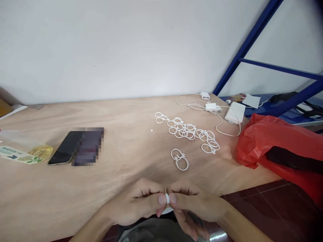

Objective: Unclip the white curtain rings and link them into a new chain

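My left hand [137, 203] and my right hand [195, 208] meet at the near edge of the wooden table [121, 161]. Both pinch a small white plastic ring [167, 199] between thumbs and forefingers. Part of the ring is hidden behind my fingers. Just beyond my hands lie two joined white rings [179, 159]. Farther back, a spread of several white rings [188, 132] lies in a loose band across the table.
A dark phone [64, 151] and a clear plastic bottle lying on its side [24, 151] lie at the left. White chargers and cables [214, 109] and a power bank [235, 113] sit at the back right. A red plastic bag [275, 144] and blue metal frame [252, 37] stand right.
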